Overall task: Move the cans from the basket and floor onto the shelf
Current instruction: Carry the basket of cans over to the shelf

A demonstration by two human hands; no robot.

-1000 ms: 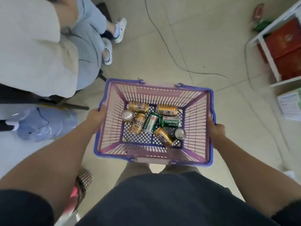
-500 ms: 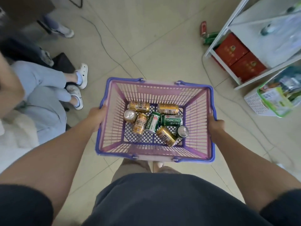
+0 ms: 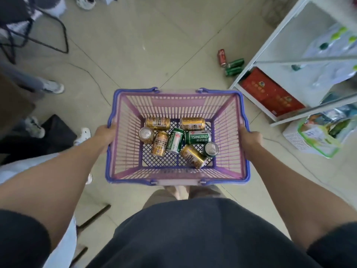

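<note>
I hold a purple plastic basket in front of my body. My left hand grips its left rim and my right hand grips its right rim. Several cans lie on the basket's floor: gold ones such as a gold can, and green ones such as a green Tsingtao can. On the floor to the upper right lie a red can and two green cans, beside the corner of a white shelf.
Red boxes fill the shelf's bottom level, and bagged bottles sit higher up. A white crate with packets stands right of the basket. People's feet, a dark bag and chair legs crowd the left. A cable runs across the tiles.
My view has swung to the right with the basket held steady. The shelf and the floor cans have come closer and further into view, and the seated person has slid off to the left.
</note>
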